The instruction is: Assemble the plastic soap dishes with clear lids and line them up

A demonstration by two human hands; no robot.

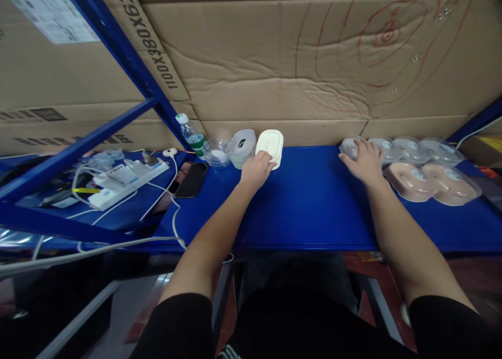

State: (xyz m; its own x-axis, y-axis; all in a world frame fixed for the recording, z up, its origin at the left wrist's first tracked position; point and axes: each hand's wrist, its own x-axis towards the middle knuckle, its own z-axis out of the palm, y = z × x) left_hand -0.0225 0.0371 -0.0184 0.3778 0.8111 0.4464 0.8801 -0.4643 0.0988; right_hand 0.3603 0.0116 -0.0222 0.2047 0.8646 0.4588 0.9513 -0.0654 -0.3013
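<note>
My left hand grips the near edge of a cream-coloured lid, with rounded corners and a raised rim. The lid is tilted up near the back of the blue table. Just left of it stands a translucent tub with a dark slot in its top. My right hand curves over a clear plastic container at the back right, thumb on its left side and fingers across its top. The hand hides much of that container. More clear-lidded containers line up to its right.
Two peach-coloured containers sit in front of the clear row. At the left are a round clear bowl, a water bottle, a dark phone and a white power strip with cables. Behind rises a cardboard wall.
</note>
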